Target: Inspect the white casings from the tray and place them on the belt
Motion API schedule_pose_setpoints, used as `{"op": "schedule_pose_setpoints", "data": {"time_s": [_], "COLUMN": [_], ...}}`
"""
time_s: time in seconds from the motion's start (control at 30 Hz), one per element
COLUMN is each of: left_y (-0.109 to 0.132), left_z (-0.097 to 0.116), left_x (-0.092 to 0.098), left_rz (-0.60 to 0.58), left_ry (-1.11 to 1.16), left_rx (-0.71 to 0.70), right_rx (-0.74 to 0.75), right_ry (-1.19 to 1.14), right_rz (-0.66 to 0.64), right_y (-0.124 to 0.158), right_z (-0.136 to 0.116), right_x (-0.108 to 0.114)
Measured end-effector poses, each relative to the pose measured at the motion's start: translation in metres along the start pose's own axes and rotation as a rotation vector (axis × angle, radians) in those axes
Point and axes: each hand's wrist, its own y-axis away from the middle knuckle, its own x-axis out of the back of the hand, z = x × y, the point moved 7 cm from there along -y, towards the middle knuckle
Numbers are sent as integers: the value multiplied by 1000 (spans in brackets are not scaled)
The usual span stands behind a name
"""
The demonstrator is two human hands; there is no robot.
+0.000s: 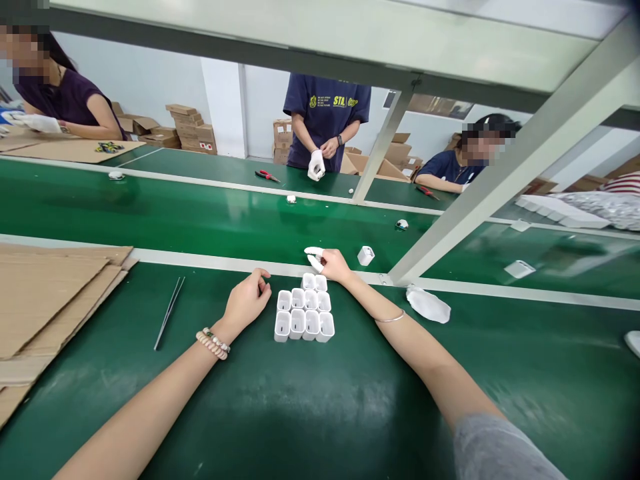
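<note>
My left hand rests at the far edge of the green table with its fingers curled in, and nothing shows in them. Just right of it stands a block of small white open-topped plastic cups, in rows, with small dark marks inside several of them. My right hand reaches past the cups, over the metal rail at the green belt. White covers sit on its thumb and a finger, which are apart with nothing between them. One white cup-like piece is on the belt to the right of this hand.
Tweezers and cardboard sheets lie on the left. A white pouch-like item lies right of my forearm, near a slanted metal post. Small white parts dot the belt. Three co-workers sit or stand beyond it.
</note>
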Motion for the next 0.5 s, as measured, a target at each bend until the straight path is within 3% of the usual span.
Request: {"op": "schedule_pose_setpoints", "data": {"time_s": [0.5], "left_y": [0], "left_z": [-1], "left_x": [-1], "left_rz": [-55], "left_ry": [1], "left_rx": [40], "right_rx": [14], "right_ry": [8], "right_rz": [27], "right_y": [-1], "right_z": [-3], "right_x": [2]}}
